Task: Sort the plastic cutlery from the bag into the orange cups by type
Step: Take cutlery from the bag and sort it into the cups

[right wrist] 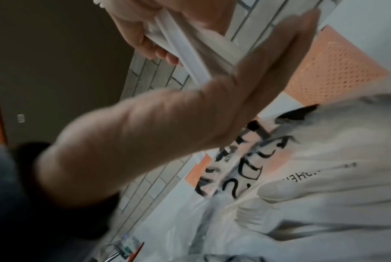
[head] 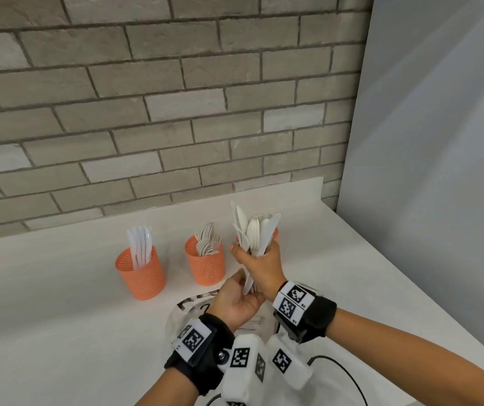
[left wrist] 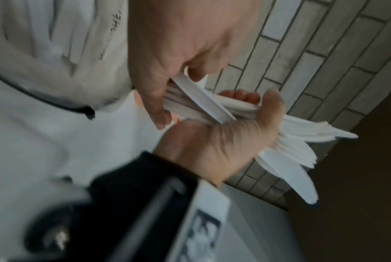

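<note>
Kitchen-type setting, prob. home or café: white bench point(head: 59, 332) w/ upstand against grey brick wall point(head: 161, 98); plain panel point(head: 439, 142) at right.

Matt white plastic cutlery point(head: 254, 234) at centre. Perforated orange plastic cups point(head: 141, 272), mesh-like, at left. Thin, crinkled, semi-glossy white plastic bag point(head: 189, 313) with black print below. Smooth matt white countertop point(head: 59, 317). Rough grey brick wall point(head: 147, 98) above. Black cloth wristbands point(head: 205, 358).
</note>
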A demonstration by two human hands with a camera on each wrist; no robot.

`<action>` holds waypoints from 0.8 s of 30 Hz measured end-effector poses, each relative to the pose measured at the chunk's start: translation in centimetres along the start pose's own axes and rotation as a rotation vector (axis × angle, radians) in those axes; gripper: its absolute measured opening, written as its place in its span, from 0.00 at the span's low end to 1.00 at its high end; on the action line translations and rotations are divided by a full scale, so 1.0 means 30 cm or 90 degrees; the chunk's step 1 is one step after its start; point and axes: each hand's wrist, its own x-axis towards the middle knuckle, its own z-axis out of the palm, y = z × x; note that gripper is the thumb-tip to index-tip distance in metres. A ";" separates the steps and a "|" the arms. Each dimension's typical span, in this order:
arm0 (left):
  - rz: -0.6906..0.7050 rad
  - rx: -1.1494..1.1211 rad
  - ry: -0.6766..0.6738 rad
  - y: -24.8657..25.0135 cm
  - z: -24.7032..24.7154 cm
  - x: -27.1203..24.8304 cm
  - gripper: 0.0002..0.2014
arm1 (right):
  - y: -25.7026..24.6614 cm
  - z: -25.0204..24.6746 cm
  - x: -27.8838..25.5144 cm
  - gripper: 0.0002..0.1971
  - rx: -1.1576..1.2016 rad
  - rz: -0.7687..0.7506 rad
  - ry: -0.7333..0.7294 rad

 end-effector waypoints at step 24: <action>0.364 0.561 0.066 0.117 0.042 0.041 0.07 | 0.069 -0.139 0.054 0.07 -0.066 0.186 -0.093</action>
